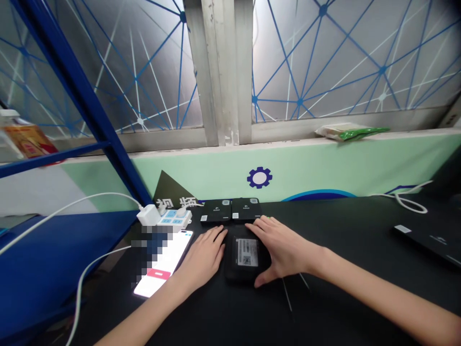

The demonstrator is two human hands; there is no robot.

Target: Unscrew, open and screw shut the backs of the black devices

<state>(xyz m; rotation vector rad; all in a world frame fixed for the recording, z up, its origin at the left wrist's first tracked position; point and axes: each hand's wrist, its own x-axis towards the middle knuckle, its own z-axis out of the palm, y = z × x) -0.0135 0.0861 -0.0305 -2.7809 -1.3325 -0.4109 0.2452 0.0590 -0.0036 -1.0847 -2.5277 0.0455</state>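
Observation:
In front of me on the black table lies a black box-shaped device [234, 276] with a white printed label [247, 252] on top. My right hand [275, 247] spans its right side, the fingers at the far edge and the thumb at the near edge. Just left of the device my left hand [207, 252] rests palm down on the table, holding nothing, its fingers stretched forward. Two flat black boxes [215, 211] [246, 209] sit side by side beyond both hands. A lit phone [173, 257] lies beside my left hand. Two thin rods [287, 293] stick out under my right wrist.
A white power strip [175, 219] holds a white charger [149, 215], whose cable loops left. Another black box [430, 242] and a white cable [410, 204] lie at the right. A blue frame [82, 91] rises at the left; a packet [347, 131] rests on the windowsill.

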